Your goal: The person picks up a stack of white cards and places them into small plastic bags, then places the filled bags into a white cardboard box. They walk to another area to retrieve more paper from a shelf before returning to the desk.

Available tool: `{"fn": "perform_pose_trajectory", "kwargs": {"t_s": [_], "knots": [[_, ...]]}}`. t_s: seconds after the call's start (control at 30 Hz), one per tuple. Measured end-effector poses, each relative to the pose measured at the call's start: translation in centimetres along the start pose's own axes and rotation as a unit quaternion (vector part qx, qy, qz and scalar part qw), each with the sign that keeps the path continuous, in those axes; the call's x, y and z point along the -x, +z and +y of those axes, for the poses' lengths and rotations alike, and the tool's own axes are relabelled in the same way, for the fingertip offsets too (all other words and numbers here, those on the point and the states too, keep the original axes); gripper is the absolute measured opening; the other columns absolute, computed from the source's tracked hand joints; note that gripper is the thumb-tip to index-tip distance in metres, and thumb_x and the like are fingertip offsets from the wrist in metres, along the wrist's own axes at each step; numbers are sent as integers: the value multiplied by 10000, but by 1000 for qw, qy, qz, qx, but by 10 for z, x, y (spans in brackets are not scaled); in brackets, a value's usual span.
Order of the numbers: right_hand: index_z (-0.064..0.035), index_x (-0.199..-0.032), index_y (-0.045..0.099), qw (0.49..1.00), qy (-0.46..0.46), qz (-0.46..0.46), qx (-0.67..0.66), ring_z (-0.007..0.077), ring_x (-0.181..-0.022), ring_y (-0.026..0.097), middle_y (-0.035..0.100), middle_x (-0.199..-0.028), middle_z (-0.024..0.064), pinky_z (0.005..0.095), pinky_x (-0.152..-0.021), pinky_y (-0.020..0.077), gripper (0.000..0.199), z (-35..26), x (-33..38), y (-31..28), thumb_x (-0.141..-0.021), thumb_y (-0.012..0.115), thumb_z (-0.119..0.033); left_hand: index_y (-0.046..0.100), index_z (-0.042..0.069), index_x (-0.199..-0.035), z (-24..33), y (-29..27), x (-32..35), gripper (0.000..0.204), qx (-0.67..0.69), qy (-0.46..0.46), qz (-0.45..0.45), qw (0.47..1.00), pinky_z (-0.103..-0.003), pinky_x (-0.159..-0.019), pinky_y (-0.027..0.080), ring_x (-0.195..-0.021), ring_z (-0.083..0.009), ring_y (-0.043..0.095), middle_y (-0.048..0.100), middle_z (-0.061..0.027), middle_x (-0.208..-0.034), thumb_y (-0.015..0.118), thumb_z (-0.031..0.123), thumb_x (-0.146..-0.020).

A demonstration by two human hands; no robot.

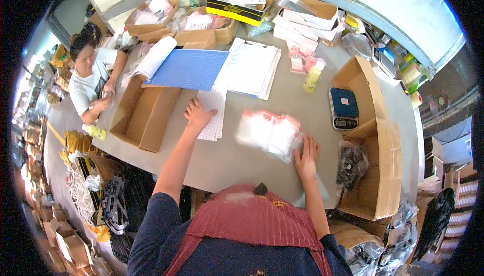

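At lower centre-right, the right hand is pressing flat and open on blurred clear packets; mid-frame, the left hand is resting open-palmed on a label sheet. Seemingly labelling; peeling one demands fingertip precision.

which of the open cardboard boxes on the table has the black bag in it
The open cardboard box at the table's right edge, just right of the right hand. A black bag lies inside it; the flat open box on the left looks empty.
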State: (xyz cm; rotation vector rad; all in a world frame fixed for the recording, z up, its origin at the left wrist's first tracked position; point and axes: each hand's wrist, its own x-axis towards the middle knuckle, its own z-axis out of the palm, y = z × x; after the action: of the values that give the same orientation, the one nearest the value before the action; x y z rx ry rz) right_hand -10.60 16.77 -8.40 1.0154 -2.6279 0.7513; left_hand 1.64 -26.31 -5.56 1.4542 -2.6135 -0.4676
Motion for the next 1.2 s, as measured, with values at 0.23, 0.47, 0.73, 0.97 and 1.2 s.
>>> {"fn": "perform_pose_trajectory", "kwargs": {"t_s": [0.23, 0.47, 0.73, 0.97, 1.2], "knots": [[18, -1434, 394, 999, 3, -16, 35, 408, -1340, 394, 431, -1458, 213, 565, -1160, 227, 604, -8, -4, -5, -924, 612, -220, 70, -44, -1537, 20, -6, -17, 1340, -10, -9, -86, 996, -609, -1130, 135, -1457, -423, 145, 151, -274, -1582, 813, 622, -643], [12, -1477, 359, 995, 29, -77, 59, 394, -1402, 340, 405, -1499, 200, 567, -1192, 169, 632, -15, -6, -5, -960, 569, -287, 196, -2, -1528, -20, -12, -20, 1247, 54, 15, -31, 998, -618, -1106, 194, -1419, -435, 242, 290, -250, -1536, 803, 638, -647], [22, -1432, 409, 996, 30, -50, 66, 407, -1382, 363, 426, -1481, 207, 573, -1188, 181, 583, -11, -5, -4, -965, 567, -290, 670, -10, -931, -55, -146, -40, 163, 397, 31, 379, 835, -313, -732, 482, -748, -169, 577, 643, -81, -801, 658, 153, -924], [11, -1420, 426, 994, 11, -52, 94, 400, -1375, 376, 427, -1480, 206, 574, -1178, 205, 573, -14, -8, -4, -979, 550, -333, 626, 53, -1136, -206, -168, -216, 396, 700, -152, 104, 690, -329, -815, 512, -916, -245, 638, 665, -91, -925, 744, 328, -878], [6, -1430, 417, 991, 47, -69, 108, 380, -1387, 370, 429, -1484, 194, 561, -1186, 196, 570, -5, -2, -12, -975, 520, -322, 627, -10, -1132, -96, -163, -211, 349, 632, -48, 183, 751, -359, -850, 489, -958, -243, 616, 670, -107, -961, 703, 95, -808]]}}
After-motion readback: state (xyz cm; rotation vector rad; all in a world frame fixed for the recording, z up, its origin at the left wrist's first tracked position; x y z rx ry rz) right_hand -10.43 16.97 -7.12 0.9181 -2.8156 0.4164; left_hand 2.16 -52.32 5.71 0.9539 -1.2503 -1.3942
